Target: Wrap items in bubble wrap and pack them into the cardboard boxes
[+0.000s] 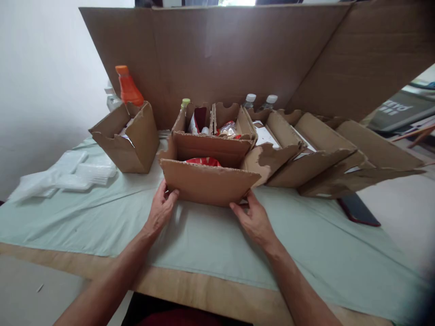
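Note:
An open-topped cardboard box stands at the middle of the table, with something red showing inside it. My left hand grips its lower left corner, thumb on the front panel. At the lower right corner, my right hand holds the box the same way, fingers round the side. The far fingers of both hands are partly hidden by the cardboard. Just behind it are two smaller cardboard boxes, one with a dark red and white packet, the other with clear and red wrapped packets.
More cardboard boxes lean to the right, near a dark phone-like slab. On the left are another box, an orange bottle and clear plastic bags. A tall cardboard panel closes off the back. Pale green cloth covers the table.

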`<state>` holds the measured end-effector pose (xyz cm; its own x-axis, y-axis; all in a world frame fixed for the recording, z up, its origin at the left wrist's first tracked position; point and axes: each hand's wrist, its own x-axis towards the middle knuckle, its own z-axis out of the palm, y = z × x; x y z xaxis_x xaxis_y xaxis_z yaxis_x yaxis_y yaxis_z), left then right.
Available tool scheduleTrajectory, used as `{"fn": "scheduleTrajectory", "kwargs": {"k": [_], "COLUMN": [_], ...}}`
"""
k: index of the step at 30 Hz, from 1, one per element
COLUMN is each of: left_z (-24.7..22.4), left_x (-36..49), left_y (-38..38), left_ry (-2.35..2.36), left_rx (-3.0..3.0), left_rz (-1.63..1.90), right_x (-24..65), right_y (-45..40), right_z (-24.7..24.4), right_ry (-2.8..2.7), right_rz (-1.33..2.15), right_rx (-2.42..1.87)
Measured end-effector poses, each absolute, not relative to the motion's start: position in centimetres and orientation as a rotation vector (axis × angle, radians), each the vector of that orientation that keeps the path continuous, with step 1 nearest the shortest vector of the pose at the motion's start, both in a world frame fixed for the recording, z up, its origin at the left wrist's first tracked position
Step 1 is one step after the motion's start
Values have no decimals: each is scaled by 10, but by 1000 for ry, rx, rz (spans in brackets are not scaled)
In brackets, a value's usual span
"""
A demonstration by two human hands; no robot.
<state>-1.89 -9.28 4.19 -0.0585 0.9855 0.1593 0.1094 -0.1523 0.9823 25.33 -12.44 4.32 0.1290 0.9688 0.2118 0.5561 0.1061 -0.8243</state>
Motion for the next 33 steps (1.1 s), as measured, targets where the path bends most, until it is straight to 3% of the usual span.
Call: {"fn": "scheduleTrajectory", "kwargs": {"k": [6,13,17,21,26,33], "left_z": [14,9,11,29,67,94], "left_x": [-23,-26,-59,-137,-235,-271], "left_y": [-94,-92,-116,-118,-63,-15], "left_ry": [1260,1341,1524,1893,2219,2296], "left_rx": [1338,1309,1613,1813,1843,1956], "left_rz": [1295,1249,1162,1136,1037,814], "right_x": [256,268,269,264,263,267], "right_y": [-132,-117,-116,-117,-116,-115], "right_z": [2,4,8,15,18,13], "right_ry": [-1616,-1547,-1386,-1347,-1378,-1391], "right_rz": [410,398,480,512,488,436], "right_rx": [-1612,-1764,-1832,-1854,-1876,-1878]}}
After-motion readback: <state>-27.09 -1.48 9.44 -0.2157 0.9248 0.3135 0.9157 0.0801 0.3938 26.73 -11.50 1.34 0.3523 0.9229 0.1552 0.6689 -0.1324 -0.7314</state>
